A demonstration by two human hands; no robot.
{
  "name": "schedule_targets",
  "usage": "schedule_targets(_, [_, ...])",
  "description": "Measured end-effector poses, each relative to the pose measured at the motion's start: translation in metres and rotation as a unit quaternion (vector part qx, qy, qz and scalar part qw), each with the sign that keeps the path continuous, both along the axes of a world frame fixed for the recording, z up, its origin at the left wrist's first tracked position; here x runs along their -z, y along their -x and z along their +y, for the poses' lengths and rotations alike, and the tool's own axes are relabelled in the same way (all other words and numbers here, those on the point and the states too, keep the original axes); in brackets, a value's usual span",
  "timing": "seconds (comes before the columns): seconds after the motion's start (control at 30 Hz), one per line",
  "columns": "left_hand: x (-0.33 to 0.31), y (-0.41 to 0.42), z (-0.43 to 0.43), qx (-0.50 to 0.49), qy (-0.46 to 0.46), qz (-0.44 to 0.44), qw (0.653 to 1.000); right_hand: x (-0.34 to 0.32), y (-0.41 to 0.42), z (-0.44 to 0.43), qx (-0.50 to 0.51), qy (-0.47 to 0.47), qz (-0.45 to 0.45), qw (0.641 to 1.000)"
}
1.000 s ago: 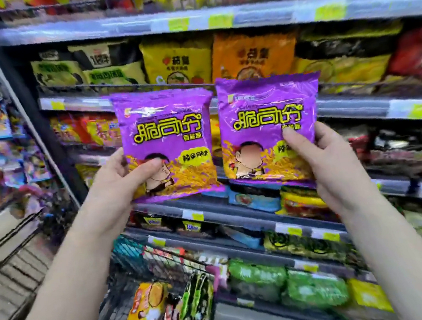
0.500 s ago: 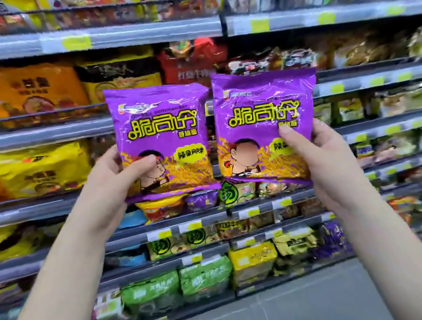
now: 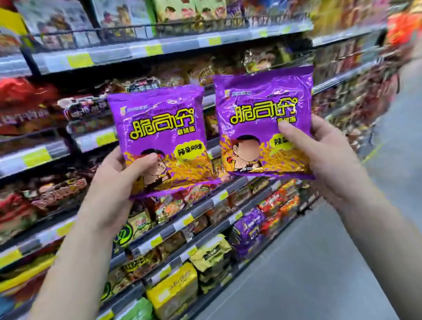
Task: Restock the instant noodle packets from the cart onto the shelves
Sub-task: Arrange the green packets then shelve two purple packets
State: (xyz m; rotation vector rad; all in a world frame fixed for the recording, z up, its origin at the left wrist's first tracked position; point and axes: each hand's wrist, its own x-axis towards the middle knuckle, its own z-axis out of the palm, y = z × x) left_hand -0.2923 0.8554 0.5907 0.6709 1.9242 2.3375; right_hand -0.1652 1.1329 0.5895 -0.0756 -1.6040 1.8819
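Currently left hand (image 3: 114, 190) grips one purple noodle packet (image 3: 162, 136), right hand (image 3: 329, 161) grips the other purple packet (image 3: 265, 116); thumbs clamped on fronts, both upright before the shelves (image 3: 164, 47).

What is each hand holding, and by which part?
The left hand grips the left purple packet by its lower left edge; the right hand grips the right purple packet by its lower right edge, thumbs in front.

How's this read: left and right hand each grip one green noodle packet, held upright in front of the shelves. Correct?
Not quite: the packets are purple, not green. The head view shows the left hand gripping the left purple packet and the right hand gripping the right purple packet, both upright in front of the shelves.
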Motion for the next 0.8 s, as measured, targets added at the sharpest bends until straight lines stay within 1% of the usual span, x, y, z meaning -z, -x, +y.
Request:
schedule_targets(0.17, [-0.008, 0.032, 0.058, 0.046, 0.003, 0.013, 0.999, -0.006, 0.000, 0.048, 0.055, -0.006, 0.008, 0.998])
schedule_targets(0.37, [-0.015, 0.088, 0.120, 0.086, -0.015, 0.030, 0.996, -0.011, 0.039, 0.096, 0.086, -0.009, 0.007, 0.996])
schedule_targets(0.5, [-0.020, 0.140, 0.153, 0.065, -0.022, 0.028, 0.997, -0.017, 0.090, 0.126, 0.081, -0.013, 0.009, 0.997])
schedule_targets(0.63, [-0.043, 0.194, 0.179, 0.051, -0.055, 0.039, 0.996, -0.038, 0.158, 0.155, 0.058, -0.021, 0.011, 0.998])
schedule_targets(0.8, [-0.068, 0.254, 0.202, 0.027, -0.042, 0.066, 0.997, -0.065, 0.240, 0.185, 0.041, -0.027, 0.031, 0.998])
